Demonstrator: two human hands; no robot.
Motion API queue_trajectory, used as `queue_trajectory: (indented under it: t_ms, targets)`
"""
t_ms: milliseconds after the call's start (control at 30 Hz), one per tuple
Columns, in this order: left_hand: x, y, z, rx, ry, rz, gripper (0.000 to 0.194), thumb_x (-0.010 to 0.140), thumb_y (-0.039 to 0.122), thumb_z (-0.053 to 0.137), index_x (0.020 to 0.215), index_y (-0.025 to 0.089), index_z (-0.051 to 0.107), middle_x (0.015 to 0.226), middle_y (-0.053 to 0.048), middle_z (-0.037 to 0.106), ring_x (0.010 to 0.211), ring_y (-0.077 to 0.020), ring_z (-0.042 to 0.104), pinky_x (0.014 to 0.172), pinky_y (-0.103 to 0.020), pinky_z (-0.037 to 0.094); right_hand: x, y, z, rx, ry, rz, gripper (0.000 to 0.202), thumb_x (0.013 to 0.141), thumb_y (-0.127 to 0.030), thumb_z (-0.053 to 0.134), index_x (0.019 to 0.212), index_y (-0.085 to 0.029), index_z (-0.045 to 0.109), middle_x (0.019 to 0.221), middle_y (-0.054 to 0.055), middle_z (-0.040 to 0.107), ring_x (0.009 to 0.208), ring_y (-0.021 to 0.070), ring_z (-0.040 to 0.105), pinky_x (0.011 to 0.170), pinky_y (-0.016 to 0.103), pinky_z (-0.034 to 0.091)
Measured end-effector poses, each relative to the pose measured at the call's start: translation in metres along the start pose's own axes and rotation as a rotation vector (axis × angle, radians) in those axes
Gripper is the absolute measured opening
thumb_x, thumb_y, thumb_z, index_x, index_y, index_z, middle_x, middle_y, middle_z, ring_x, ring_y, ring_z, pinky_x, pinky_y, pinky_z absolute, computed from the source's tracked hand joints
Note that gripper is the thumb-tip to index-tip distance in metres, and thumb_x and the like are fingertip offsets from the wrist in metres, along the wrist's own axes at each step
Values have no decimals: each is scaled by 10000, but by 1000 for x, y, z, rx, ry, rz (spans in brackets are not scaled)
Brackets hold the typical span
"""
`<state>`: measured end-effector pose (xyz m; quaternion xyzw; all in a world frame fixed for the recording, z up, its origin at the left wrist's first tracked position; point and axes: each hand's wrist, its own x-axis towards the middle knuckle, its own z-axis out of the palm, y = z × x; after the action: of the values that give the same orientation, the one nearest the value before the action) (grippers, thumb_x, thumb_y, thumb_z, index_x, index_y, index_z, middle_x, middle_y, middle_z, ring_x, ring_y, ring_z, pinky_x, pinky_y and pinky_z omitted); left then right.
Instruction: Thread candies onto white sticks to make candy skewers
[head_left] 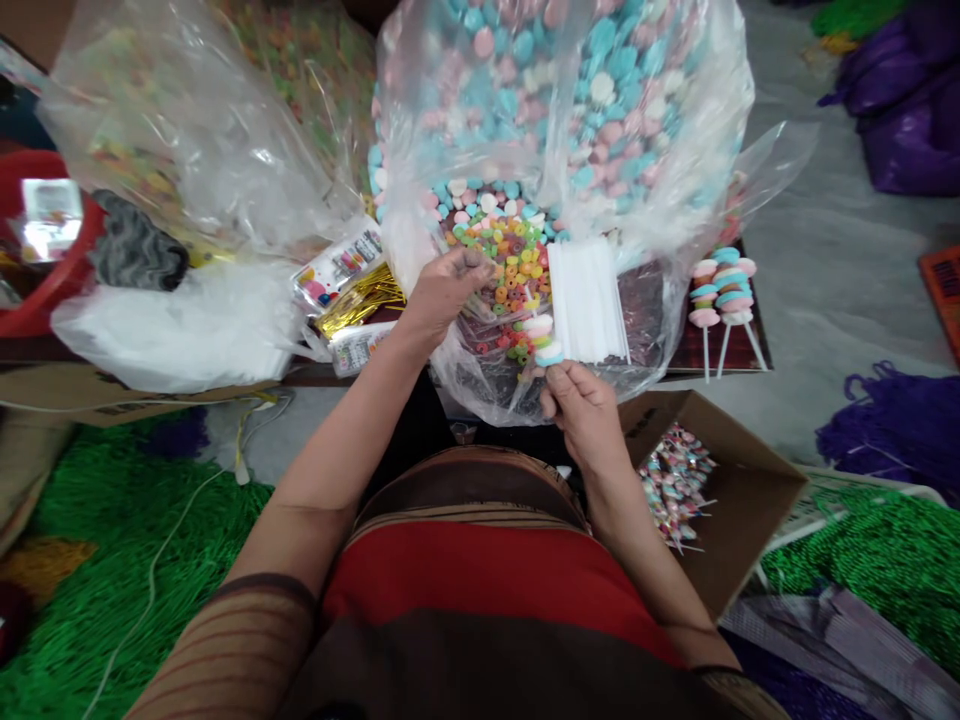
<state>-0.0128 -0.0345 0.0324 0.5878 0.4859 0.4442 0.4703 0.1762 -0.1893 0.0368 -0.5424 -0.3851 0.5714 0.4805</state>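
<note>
My right hand (581, 400) is closed on a candy skewer (541, 340), a white stick with pink, white, yellow-green and blue pieces stacked on it. To its upper left, my left hand (454, 285) reaches over the small ring candies (517, 262) with its fingertips pressed together; what they hold, if anything, is too small to make out. A bundle of white sticks (589, 300) lies just right of the rings. Behind them, a large clear bag (652, 110) is full of pink, blue and white candies.
Finished-looking candy skewers (726, 285) lie at the table's right end. A cardboard box (750, 500) with wrapped candies stands below right. Gold ties (364, 298), a white plastic bag (180, 325) and a red basin (82, 260) are on the left.
</note>
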Motion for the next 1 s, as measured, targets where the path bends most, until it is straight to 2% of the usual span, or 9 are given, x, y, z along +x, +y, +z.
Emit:
queue_trajectory:
  t_ms: [100, 233, 400, 567, 767, 900, 967, 1000]
  targets:
    - [-9, 11, 3, -206, -41, -80, 211, 890, 376, 777, 893, 195, 668, 830, -1, 729, 814, -144, 708, 744, -256, 546, 0, 0, 5, -50, -36, -5, 441, 912, -631, 671, 863, -194, 706, 517, -70, 481, 461, 85, 330, 451, 239, 231]
    - [-18, 15, 11, -258, -73, -77, 281, 877, 442, 804, 860, 199, 665, 812, 4, 730, 761, -120, 687, 716, -233, 536, 1, -1, 8, -63, -27, -12, 439, 918, -628, 666, 881, -194, 718, 516, -68, 486, 466, 87, 346, 458, 238, 243]
    - [-27, 14, 17, -69, -35, 87, 270, 919, 460, 749, 896, 201, 676, 846, 7, 737, 802, -122, 692, 767, -244, 533, 0, -3, 8, -59, 1, 32, 432, 914, -621, 667, 899, -192, 721, 493, -75, 488, 424, 78, 323, 429, 233, 225]
    - [-45, 21, 21, 268, -58, 288, 158, 980, 344, 641, 954, 198, 697, 930, -13, 775, 904, -139, 702, 838, -243, 515, -1, -5, 13, 5, -2, 100, 428, 895, -618, 681, 910, -191, 703, 478, -80, 514, 359, 64, 320, 379, 225, 190]
    - [-61, 36, 31, 194, -180, 391, 213, 1015, 351, 555, 993, 198, 701, 956, -38, 790, 884, -134, 725, 810, -231, 533, 10, -1, 15, 161, -26, 95, 442, 792, -627, 786, 783, -205, 655, 525, -61, 576, 348, 59, 347, 360, 229, 213]
    - [-49, 46, 24, 39, -261, 333, 255, 1007, 389, 569, 1022, 203, 743, 1046, -49, 805, 973, -161, 740, 886, -266, 551, 20, -3, 12, 210, 13, 19, 417, 765, -571, 839, 699, -196, 668, 592, -29, 623, 421, 65, 416, 417, 235, 295]
    - [-30, 44, 15, 31, -205, 253, 277, 1012, 386, 554, 1057, 201, 755, 1097, -53, 806, 1037, -183, 738, 941, -292, 550, 22, -5, 11, 233, 31, -4, 391, 763, -546, 849, 702, -195, 689, 598, -24, 626, 445, 69, 432, 440, 236, 309]
    - [-18, 41, 10, 84, -142, 212, 278, 1014, 356, 537, 1079, 196, 756, 1122, -57, 803, 1067, -193, 732, 966, -304, 546, 23, -5, 10, 242, 36, -5, 375, 765, -539, 847, 723, -196, 704, 595, -25, 624, 447, 71, 431, 441, 235, 304]
